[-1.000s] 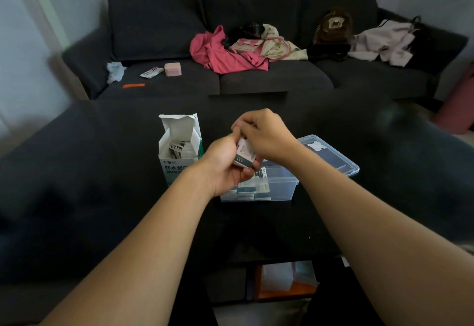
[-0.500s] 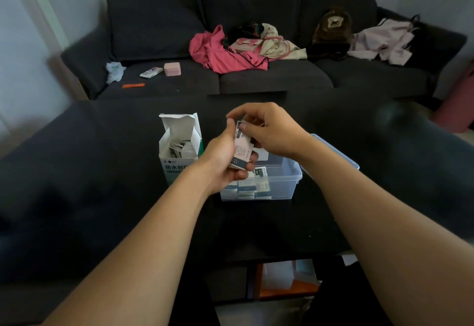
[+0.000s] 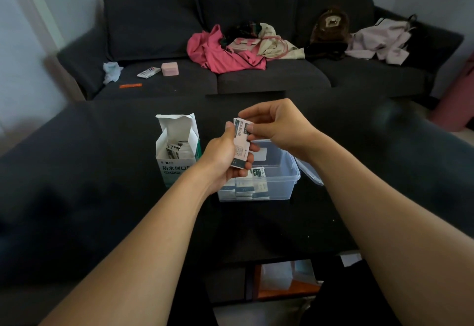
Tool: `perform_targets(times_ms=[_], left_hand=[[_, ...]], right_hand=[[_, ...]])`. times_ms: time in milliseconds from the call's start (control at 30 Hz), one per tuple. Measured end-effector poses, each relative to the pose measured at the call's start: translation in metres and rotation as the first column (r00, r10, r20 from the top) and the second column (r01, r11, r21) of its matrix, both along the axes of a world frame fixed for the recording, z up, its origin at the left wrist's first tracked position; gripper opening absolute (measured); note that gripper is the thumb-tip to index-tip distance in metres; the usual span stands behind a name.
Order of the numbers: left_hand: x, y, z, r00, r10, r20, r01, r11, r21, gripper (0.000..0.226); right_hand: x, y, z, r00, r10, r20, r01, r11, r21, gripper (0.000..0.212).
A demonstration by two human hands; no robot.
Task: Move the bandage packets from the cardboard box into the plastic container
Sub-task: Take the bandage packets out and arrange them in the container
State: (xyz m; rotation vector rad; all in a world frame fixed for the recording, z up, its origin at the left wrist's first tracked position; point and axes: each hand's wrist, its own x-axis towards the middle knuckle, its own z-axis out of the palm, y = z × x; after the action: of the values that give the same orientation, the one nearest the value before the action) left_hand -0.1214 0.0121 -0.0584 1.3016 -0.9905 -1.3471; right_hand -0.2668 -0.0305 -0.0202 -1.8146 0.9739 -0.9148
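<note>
Left hand (image 3: 225, 157) curls around a small stack of bandage packets (image 3: 241, 143), thumb on the near face, fingers wrapped behind. Right hand (image 3: 277, 126) pinches the stack's top edge between thumb and forefinger, as if peeling one packet off. The stack hangs in the air just above the plastic container (image 3: 279, 184), touching neither it nor the cardboard box (image 3: 177, 151).

Handling, as a guess: packets look thin, flat, paper-wrapped, very light. Glossy faces likely slide on one another, so a loose stack may fan out or shed a packet. Best taken by the short edges, or squeezed across the flat faces. Not fragile, though they would crease.

Container sits near the middle of the dark surface (image 3: 102, 171), the box just beside it toward the surface's left edge. Several packets already lie against the container's near wall. More stand in the open box.

Hard to make out: how many packets are in the stack. The left hand covers the container's near-left corner. The box's depth hides how many packets remain. A clear lid (image 3: 309, 171) leans at the container's right side, partly behind the right forearm.
</note>
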Motion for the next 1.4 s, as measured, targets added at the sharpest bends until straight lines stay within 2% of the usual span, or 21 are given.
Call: perform_targets(times_ms=[100,267,400,533,567,600,667,733,833,1000,1200,1400], left_hand=[[-0.002,0.0,-0.001,0.999,0.033,0.036,-0.033,0.999,0.01,0.069],[-0.009,-0.004,-0.003,0.987,0.118,0.109,-0.115,0.993,-0.032,0.055],[-0.011,-0.008,-0.006,0.985,0.1,0.14,-0.091,0.994,-0.068,0.055],[-0.005,-0.007,-0.005,0.969,0.052,0.241,-0.028,0.994,-0.102,0.056],[-0.001,-0.007,-0.005,0.935,0.086,0.345,-0.028,0.985,-0.169,0.055],[0.002,-0.007,-0.006,0.863,0.155,0.481,-0.023,0.963,-0.27,0.053],[0.011,-0.006,-0.008,0.649,0.292,0.702,0.062,0.9,-0.431,0.044],[0.017,-0.004,-0.009,0.497,0.241,0.834,0.208,0.9,-0.384,0.032],[0.017,-0.002,-0.009,0.33,0.044,0.943,0.362,0.917,-0.17,0.028],[0.016,-0.001,-0.007,0.268,-0.036,0.963,0.416,0.906,-0.082,0.031],[0.021,0.001,-0.011,0.171,-0.117,0.978,0.404,0.914,0.038,0.037],[0.019,0.001,-0.01,0.116,-0.197,0.974,0.405,0.905,0.135,0.034]], right_hand=[[0.0,-0.001,0.0,0.999,0.006,-0.037,-0.006,1.0,0.011,0.021],[0.0,0.0,0.0,0.998,0.059,-0.002,-0.057,0.978,0.2,0.021],[0.0,-0.001,-0.001,0.995,0.075,0.062,-0.09,0.943,0.321,0.022],[-0.002,-0.005,0.003,0.999,0.008,0.032,-0.018,0.948,0.319,0.018],[-0.005,-0.007,0.005,1.0,-0.025,0.001,0.023,0.951,0.307,0.016],[-0.008,-0.009,0.006,0.997,-0.054,-0.047,0.066,0.954,0.294,0.014],[-0.012,-0.015,0.005,0.974,-0.1,-0.204,0.154,0.951,0.267,0.01],[-0.011,-0.019,0.0,0.909,-0.125,-0.397,0.223,0.952,0.211,0.009],[-0.003,-0.026,-0.005,0.784,-0.11,-0.612,0.234,0.964,0.127,0.012],[0.016,-0.037,-0.02,0.676,-0.066,-0.734,0.287,0.941,0.179,0.024],[0.022,-0.041,-0.026,0.642,0.023,-0.766,0.321,0.9,0.296,0.03],[0.025,-0.043,-0.032,0.63,0.077,-0.773,0.321,0.88,0.349,0.027]])
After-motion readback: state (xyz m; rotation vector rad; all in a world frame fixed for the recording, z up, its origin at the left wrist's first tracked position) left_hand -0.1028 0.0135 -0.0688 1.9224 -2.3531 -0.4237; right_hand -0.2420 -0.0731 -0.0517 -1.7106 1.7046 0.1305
